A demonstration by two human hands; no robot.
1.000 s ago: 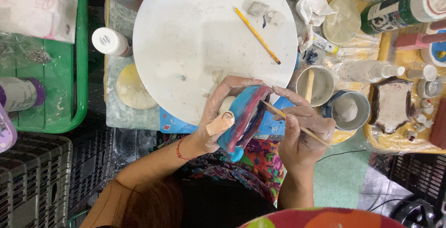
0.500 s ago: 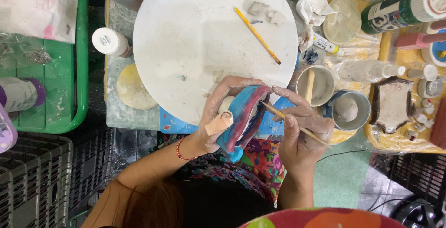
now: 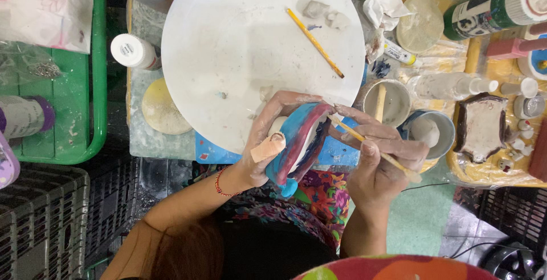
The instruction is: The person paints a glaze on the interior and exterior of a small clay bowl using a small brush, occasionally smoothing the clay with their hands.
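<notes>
- The left hand (image 3: 272,143) clasps a small bowl (image 3: 302,146), fingers wrapped over its far rim and thumb pressed on the near side; a tan plaster covers the thumb.
- The bowl is held tilted just over the near edge of the round white board (image 3: 250,46); its outside is streaked blue, pink and dark red, its inside pale.
- The right hand (image 3: 382,163) pinches a thin wooden brush (image 3: 373,149) between thumb and fingers, the tip touching the bowl's rim.
- A second stick, a yellow pencil (image 3: 315,43), lies loose on the board, well apart from the hands, with two grey clay lumps (image 3: 325,13) just beyond it.
- Two cups (image 3: 430,132) stand side by side right of the bowl, both with greyish contents; the left one has a wooden stick in it.
- Far right, a green bottle (image 3: 490,9) with a white label lies on its side; a small white tube (image 3: 399,53) with a yellow end lies nearer the board.
- Left of the board stand a white-capped bottle (image 3: 134,51) and a round yellowish sponge (image 3: 164,108).
- A green tray (image 3: 91,86) at the left holds a purple-capped bottle (image 3: 25,116) on its side.
- Far left corner: a soft white pack (image 3: 43,12) with a pink flower print.
- A brown shield-shaped clay piece (image 3: 481,126) with a pale face lies at the right.
</notes>
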